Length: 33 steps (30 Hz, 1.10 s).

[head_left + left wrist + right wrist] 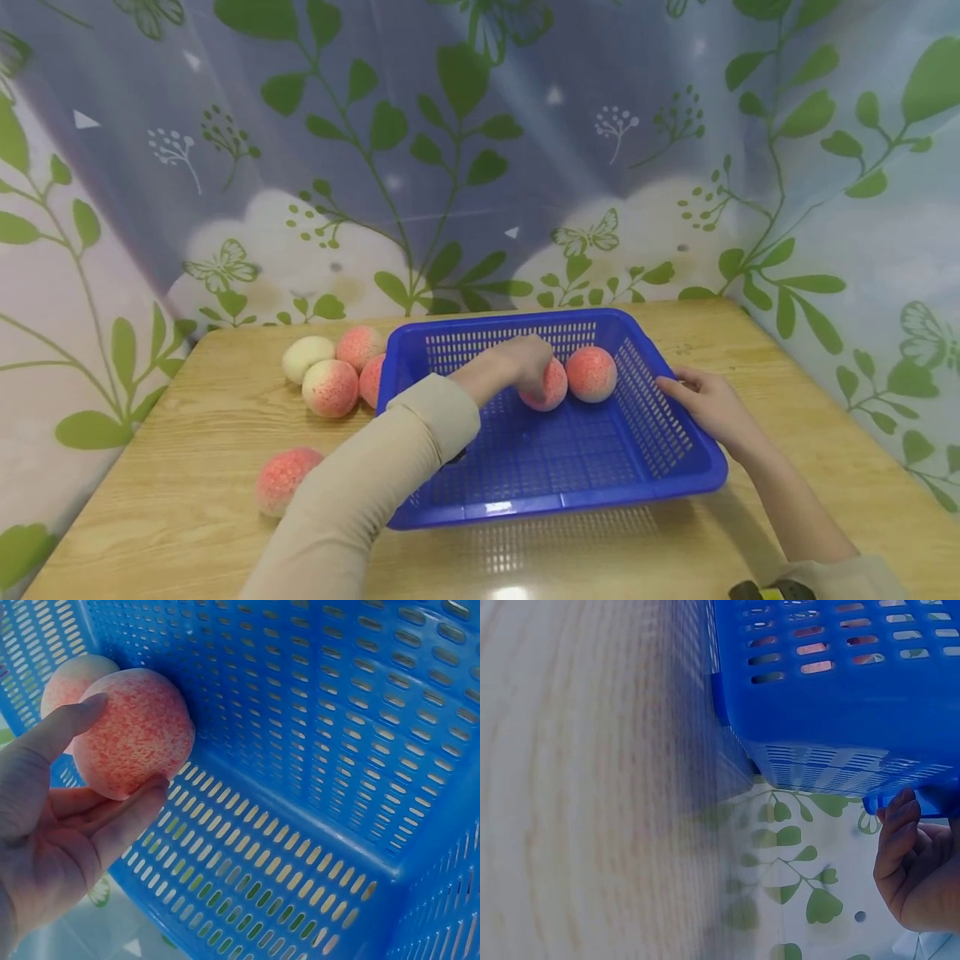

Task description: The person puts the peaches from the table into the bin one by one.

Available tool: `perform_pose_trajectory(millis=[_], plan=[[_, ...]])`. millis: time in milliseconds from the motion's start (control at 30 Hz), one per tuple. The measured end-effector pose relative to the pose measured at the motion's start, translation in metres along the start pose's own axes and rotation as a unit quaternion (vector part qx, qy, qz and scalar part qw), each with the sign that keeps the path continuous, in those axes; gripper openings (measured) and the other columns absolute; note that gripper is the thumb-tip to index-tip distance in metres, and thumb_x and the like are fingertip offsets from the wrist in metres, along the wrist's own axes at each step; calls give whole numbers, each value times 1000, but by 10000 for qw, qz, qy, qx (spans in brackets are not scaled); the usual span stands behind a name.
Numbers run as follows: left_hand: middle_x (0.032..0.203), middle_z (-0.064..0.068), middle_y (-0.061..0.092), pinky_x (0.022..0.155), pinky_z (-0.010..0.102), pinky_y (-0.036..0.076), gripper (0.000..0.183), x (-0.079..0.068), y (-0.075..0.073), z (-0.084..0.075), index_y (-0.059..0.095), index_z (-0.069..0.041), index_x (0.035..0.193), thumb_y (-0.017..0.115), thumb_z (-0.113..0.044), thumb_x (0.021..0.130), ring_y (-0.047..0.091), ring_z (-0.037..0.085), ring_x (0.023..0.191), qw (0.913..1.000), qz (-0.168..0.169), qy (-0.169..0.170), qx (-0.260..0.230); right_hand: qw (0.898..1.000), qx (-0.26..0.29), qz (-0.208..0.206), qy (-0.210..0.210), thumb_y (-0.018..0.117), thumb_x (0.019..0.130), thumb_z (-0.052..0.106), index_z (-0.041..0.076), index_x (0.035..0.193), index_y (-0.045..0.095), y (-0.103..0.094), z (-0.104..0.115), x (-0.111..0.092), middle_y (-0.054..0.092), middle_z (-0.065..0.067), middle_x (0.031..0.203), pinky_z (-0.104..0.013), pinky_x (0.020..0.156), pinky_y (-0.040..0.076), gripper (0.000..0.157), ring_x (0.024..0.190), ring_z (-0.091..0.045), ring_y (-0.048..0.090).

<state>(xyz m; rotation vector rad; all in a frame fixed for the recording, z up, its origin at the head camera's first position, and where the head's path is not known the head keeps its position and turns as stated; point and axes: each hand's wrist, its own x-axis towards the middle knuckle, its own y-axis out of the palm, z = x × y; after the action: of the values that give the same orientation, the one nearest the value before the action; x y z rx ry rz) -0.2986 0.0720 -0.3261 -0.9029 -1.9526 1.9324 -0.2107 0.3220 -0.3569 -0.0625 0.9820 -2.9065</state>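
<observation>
In the head view, my left hand [527, 364] reaches down into a blue plastic basket [555, 502] and holds a pink-and-cream peach [553, 388]. The left wrist view has the thumb and fingers curled round that peach [139, 735], which lies against a second peach [66, 684]. That second peach [592, 374] sits to its right in the head view, near the basket's back wall. At the basket's right side, my right hand [708, 406] grips the rim, thumb on top. From the right wrist view, the curled fingers [900, 832] are under the rim.
Left of the basket on the wooden table [180, 433] lie several more peaches, among them a pale one [307, 358] and a speckled one [330, 389]. A separate peach [285, 481] lies nearer, beside my left sleeve. A leaf-patterned curtain [480, 167] hangs behind the table.
</observation>
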Motion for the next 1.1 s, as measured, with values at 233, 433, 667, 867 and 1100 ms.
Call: perform_pose_trajectory(millis=[233,433,667,867,1100], plan=[[77,-2,59,61,23,46,24,-1,-3,3,61,-10,89,76,-23,76,54,11,70,9993,-174,-181,-284,9999,133,66,49,48,96,36,-11,123,48,-1,4,4,64,-13,87,-30,62,51,55,72,-17,62],[83,-1,61,66,24,47,24,-1,-6,2,64,-10,92,76,-24,76,56,12,76,9993,-144,-268,-222,9999,115,21,-55,47,96,35,-12,122,48,-1,5,6,64,-12,86,-30,61,51,54,71,-16,62],[107,5,61,81,28,47,41,-3,-4,-1,64,-9,110,74,-31,77,56,16,97,9992,18,-401,-37,9999,99,14,54,49,96,35,-12,123,48,1,2,2,64,-13,88,-30,62,51,54,72,-16,61],[78,0,52,60,25,44,21,-14,-20,13,57,-10,86,72,-21,78,49,13,68,9983,-183,-219,-515,9999,87,22,107,49,96,36,-12,123,47,2,2,3,63,-13,89,-30,63,51,56,73,-16,61],[58,-4,37,45,23,27,23,-40,-52,50,44,-15,65,62,-15,80,31,10,51,9929,-981,-276,-610,9994,275,16,197,50,96,33,-13,123,47,4,3,2,63,-11,88,-30,62,51,53,72,-15,60]])
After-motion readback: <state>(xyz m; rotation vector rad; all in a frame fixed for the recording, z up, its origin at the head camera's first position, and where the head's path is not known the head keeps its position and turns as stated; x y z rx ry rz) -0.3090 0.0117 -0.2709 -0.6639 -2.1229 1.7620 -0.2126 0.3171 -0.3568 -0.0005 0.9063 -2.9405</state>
